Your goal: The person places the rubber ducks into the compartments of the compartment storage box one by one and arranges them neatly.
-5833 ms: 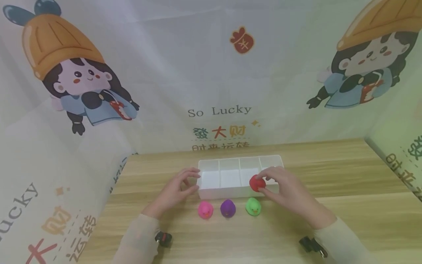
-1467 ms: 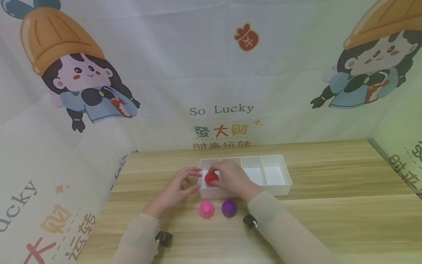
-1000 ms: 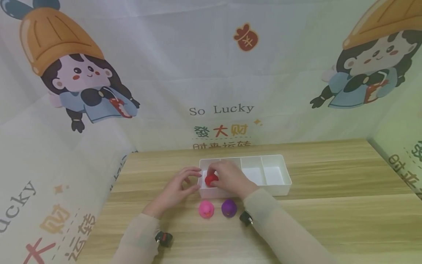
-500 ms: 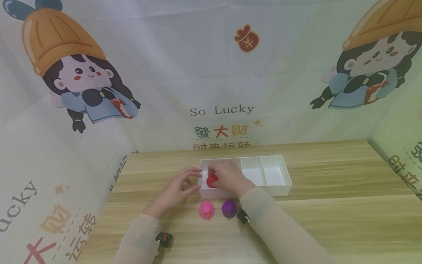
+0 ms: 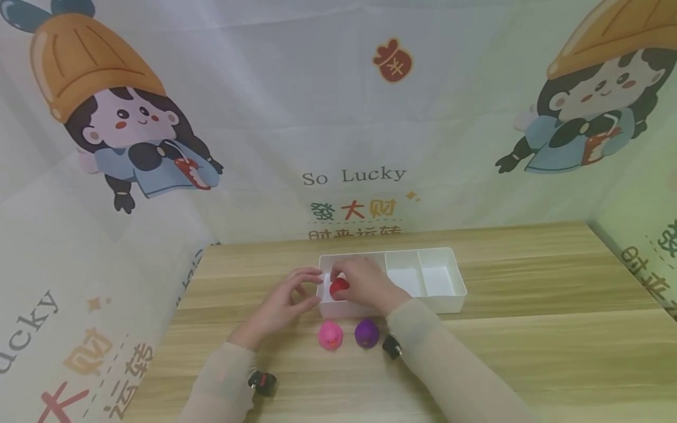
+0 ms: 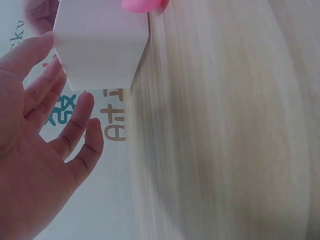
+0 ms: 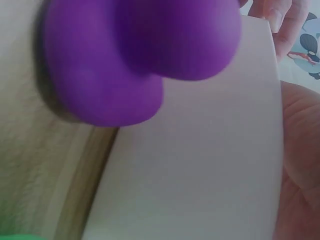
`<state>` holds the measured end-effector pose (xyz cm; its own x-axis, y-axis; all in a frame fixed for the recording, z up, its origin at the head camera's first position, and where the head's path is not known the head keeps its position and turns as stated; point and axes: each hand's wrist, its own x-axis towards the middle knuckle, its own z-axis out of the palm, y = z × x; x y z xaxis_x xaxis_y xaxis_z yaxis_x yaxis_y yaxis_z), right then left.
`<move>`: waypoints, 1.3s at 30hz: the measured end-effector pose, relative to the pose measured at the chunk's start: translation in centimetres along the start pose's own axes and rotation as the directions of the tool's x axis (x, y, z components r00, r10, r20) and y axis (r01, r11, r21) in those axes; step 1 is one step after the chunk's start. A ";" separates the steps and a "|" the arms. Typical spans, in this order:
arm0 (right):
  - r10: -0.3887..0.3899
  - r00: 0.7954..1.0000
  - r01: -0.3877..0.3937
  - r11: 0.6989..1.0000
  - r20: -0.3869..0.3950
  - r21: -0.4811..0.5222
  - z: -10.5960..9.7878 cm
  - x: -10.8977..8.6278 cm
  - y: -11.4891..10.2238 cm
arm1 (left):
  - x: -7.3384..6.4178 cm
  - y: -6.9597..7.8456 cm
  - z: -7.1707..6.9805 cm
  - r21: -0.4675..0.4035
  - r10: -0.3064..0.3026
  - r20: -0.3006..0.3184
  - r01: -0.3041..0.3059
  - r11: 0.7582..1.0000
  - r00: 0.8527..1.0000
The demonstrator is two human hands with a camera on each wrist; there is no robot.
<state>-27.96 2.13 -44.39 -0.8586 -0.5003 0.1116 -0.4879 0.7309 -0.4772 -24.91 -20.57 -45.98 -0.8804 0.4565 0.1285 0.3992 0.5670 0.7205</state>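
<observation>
My right hand (image 5: 365,282) holds a red rubber duck (image 5: 338,288) in the leftmost compartment of a white divided box (image 5: 455,302). Fingers and thumb pinch the duck and partly cover it. At the box's left end is my left hand (image 5: 282,302), fingers spread and gently bent; in the left wrist view the thumb tip touches the box edge. In front of the box stand a pink duck (image 5: 331,335) and a purple duck (image 5: 367,334). A sliver of the green duck (image 7: 20,237) shows in the right wrist view; the right forearm hides it from the head view.
The box stands on a wood-grain table (image 5: 529,341). Behind it hangs a printed cloth (image 5: 296,129), which also covers the sides. A small black device (image 5: 262,383) is worn at the left wrist, another black device (image 5: 392,346) at the right.
From the box's right side, my right hand has carried the red duck left to the leftmost compartment. It has barely moved in the last second. My left hand stays at the box's end.
</observation>
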 end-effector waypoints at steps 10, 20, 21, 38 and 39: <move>-0.010 0.998 0.013 0.998 -0.054 0.062 0.2 -0.7 0.2 | 0.0 -0.2 0.1 -0.010 0.010 -0.003 -0.010 1.000 1.000; 0.026 0.981 -0.017 0.999 -0.192 0.047 -0.2 -2.0 0.7 | 0.0 0.0 -0.1 -0.003 -0.002 0.000 0.002 1.000 1.000; 0.031 0.981 -0.022 0.999 -0.192 0.045 -0.3 -2.2 0.8 | 0.0 0.0 -0.1 0.001 -0.002 0.000 0.002 1.000 1.000; 0.032 0.968 -0.026 0.999 -0.249 0.027 -1.6 -4.5 1.6 | 0.1 0.0 0.0 -0.017 -0.011 -0.001 0.010 1.000 1.000; 0.026 0.967 -0.023 1.000 -0.254 0.015 -1.7 -4.7 1.6 | 0.2 0.0 0.0 -0.015 -0.010 -0.002 0.010 1.000 1.000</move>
<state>-24.96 6.48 -44.21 -0.8827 -0.3469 0.3171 -0.4659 0.7350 -0.4927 -25.05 -20.48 -45.96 -0.8846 0.4500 0.1227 0.3869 0.5610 0.7319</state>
